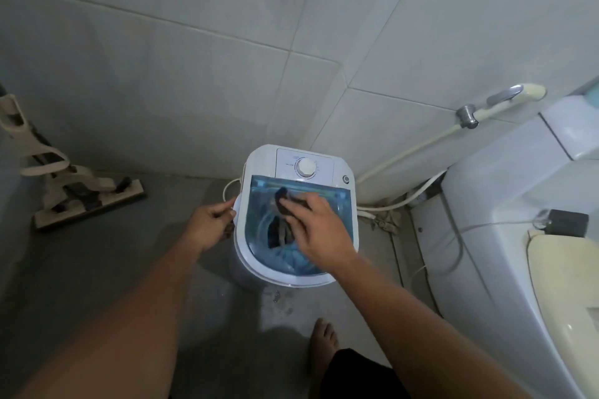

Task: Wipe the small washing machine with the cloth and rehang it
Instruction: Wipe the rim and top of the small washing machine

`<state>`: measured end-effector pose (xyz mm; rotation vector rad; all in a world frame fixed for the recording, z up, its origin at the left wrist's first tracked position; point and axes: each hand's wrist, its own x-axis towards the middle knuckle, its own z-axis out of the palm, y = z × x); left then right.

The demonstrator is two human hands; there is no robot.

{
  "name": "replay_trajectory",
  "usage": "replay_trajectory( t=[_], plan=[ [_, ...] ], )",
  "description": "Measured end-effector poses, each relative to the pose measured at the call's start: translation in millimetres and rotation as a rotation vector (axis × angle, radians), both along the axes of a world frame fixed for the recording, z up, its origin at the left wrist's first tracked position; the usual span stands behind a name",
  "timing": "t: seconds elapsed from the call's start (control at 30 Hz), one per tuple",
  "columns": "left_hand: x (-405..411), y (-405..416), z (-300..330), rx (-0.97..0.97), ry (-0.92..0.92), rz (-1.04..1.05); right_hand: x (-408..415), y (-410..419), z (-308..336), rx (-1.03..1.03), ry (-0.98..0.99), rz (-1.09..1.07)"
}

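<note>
The small white washing machine (337, 168) stands on the bathroom floor in the corner, with a translucent blue lid (259, 223) and a white dial (305, 167) on its back panel. My right hand (319, 230) lies on the lid with spread fingers, pressing a dark cloth (285, 201) flat against it. My left hand (212, 223) grips the machine's left rim, thumb on top. Dark laundry shows through the lid.
A beige floor mop (81, 194) leans at the left wall. A toilet (518, 236) with a cream seat fills the right side, and a bidet sprayer (505, 100) with its hose hangs on the wall. My bare foot (322, 343) stands behind the machine.
</note>
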<state>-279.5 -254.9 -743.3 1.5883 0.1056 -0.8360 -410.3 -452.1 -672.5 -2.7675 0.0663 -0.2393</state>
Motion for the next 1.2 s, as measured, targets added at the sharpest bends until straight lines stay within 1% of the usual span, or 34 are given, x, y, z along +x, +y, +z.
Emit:
replay_trajectory(
  t=[0.1, 0.17, 0.23, 0.33, 0.4, 0.47, 0.57, 0.63, 0.7, 0.77, 0.8, 0.83, 0.93, 1.07, 1.13, 1.2],
  plan=[
    [0, -1, -1, 0.004, 0.002, 0.006, -5, -49, 7, 0.099, -0.098, -0.356],
    [0, -2, -1, 0.010, 0.004, 0.015, -11, -68, 0, 0.093, -0.036, -0.561],
    [-1, -3, -1, 0.021, 0.002, 0.027, -19, -63, -13, 0.046, 0.066, -0.636],
    [-2, -3, 0, 0.023, 0.000, 0.033, -25, -24, -32, 0.000, 0.040, -0.628],
    [-3, -3, -1, 0.025, -0.001, 0.029, -18, -1, -40, -0.025, 0.007, -0.609],
    [-2, -2, -1, 0.037, -0.009, 0.020, -7, 16, -42, -0.059, 0.023, -0.583],
    [0, -1, 0, 0.068, -0.036, -0.002, 7, 37, -38, -0.086, 0.084, -0.449],
    [0, -1, 0, 0.066, -0.034, 0.001, 15, 47, -33, -0.026, 0.108, -0.333],
    [0, -2, -2, 0.060, -0.020, -0.003, 23, 48, -23, 0.165, 0.102, -0.283],
    [1, -1, -4, 0.056, -0.013, -0.002, 25, 39, -9, 0.426, 0.081, -0.344],
    [1, 0, -4, 0.054, -0.013, -0.001, 24, 30, -3, 0.526, 0.051, -0.406],
    [1, -1, -5, 0.053, -0.012, 0.003, 21, 17, 4, 0.576, 0.012, -0.479],
    [-1, -2, -2, 0.040, -0.007, 0.013, 4, -27, 23, 0.552, -0.127, -0.671],
    [-1, -3, -3, 0.047, -0.006, 0.021, -22, -76, 35, 0.358, -0.217, -0.846],
    [0, -3, -3, 0.049, -0.005, 0.020, -28, -83, 28, 0.318, -0.156, -0.830],
    [0, -3, -3, 0.053, -0.005, 0.021, -29, -72, 11, 0.355, -0.023, -0.727]
  ],
)
